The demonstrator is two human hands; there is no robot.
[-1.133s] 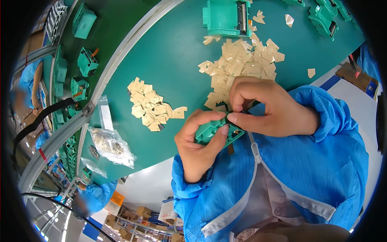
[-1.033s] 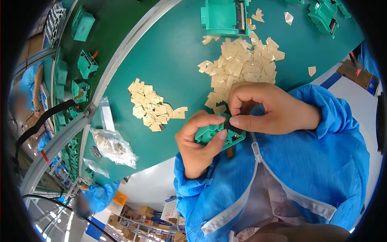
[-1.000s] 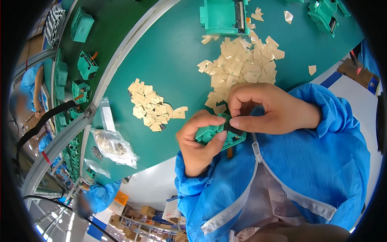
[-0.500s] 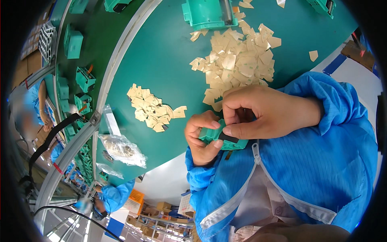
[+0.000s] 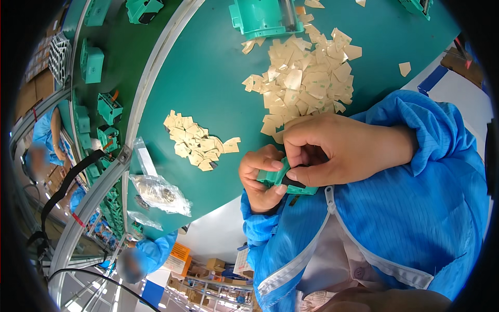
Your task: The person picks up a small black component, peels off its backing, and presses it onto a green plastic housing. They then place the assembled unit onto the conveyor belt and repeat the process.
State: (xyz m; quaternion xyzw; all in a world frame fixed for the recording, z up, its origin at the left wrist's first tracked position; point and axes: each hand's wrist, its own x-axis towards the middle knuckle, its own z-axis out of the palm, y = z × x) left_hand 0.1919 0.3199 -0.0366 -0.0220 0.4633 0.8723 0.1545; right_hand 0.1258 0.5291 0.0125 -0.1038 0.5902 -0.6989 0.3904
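Note:
Close against my blue jacket, my left hand (image 5: 260, 181) grips a small green plastic housing (image 5: 271, 177), fingers on its far side and thumb on its near side. A black pad (image 5: 293, 183) lies along the housing's face. My right hand (image 5: 338, 148) is curled over it from the right, with its thumb pressed on the pad. The right fingertips are partly hidden behind the hand. Just beyond my hands spreads a large pile of cream-coloured backing-paper pieces (image 5: 312, 78). Farther left sits a smaller heap of cream pieces with some dark edges (image 5: 192, 140).
A larger green housing (image 5: 265, 18) stands at the table's far side. Clear plastic bags (image 5: 161, 195) lie near the left edge. Past a metal rail (image 5: 150, 70), several green housings (image 5: 92, 63) sit on a green belt. Co-workers in blue (image 5: 156, 252) are at the lower left.
My right thumb has shifted slightly down along the black pad, while the left hand keeps its grip. Housings beyond the rail have moved slightly, and the co-worker at the lower left has changed posture.

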